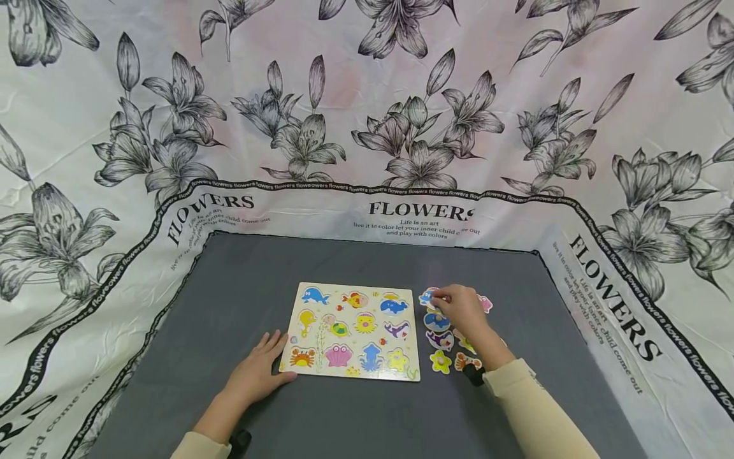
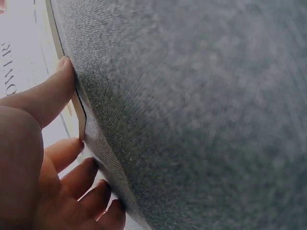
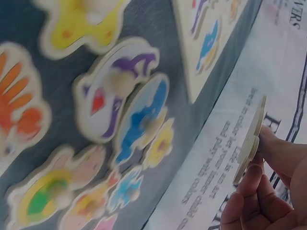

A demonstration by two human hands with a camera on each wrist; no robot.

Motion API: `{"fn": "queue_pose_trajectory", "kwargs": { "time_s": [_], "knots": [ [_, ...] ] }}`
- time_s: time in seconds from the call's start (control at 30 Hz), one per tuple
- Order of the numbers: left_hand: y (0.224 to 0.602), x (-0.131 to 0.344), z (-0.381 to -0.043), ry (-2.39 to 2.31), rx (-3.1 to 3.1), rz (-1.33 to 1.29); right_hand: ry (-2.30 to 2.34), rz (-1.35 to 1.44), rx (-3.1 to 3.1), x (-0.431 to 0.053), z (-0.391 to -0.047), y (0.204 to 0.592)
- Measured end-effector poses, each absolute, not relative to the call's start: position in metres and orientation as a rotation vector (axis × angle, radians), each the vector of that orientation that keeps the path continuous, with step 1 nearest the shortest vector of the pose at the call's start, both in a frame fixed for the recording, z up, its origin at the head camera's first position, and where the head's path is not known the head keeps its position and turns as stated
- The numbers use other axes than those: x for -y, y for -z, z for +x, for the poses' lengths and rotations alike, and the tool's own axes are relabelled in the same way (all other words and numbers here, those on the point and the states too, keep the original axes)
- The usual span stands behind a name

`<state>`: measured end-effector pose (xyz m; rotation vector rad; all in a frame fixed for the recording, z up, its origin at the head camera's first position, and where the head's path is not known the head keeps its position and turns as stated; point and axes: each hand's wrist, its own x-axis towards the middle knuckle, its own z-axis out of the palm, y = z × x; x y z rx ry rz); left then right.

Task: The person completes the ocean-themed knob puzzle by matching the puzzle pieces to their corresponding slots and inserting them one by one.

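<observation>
Floral cloth (image 1: 312, 217) rings the grey table (image 1: 355, 417). Left hand (image 1: 258, 371) spreads at the board's (image 1: 355, 338) near-left corner, apparently steadying it. Right of board: right hand (image 1: 463, 310) pinches a piece (image 3: 249, 143) by its edges, among loose pieces (image 1: 439, 340).

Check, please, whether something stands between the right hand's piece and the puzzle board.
Nothing visible does: only grey table shows between the held piece and the puzzle board, whose opposite edge the left hand touches.
</observation>
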<state>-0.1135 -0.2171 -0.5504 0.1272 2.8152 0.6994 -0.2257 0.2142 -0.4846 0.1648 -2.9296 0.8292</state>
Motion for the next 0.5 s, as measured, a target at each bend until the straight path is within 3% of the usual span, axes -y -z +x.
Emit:
{"fn": "queue_pose_trajectory", "kwargs": {
  "time_s": [0.5],
  "knots": [
    [0.550, 0.219, -0.113, -0.664, -2.826, 0.125, -0.837, 0.352, 2.899, -0.158, -0.236, 0.483]
  ]
}}
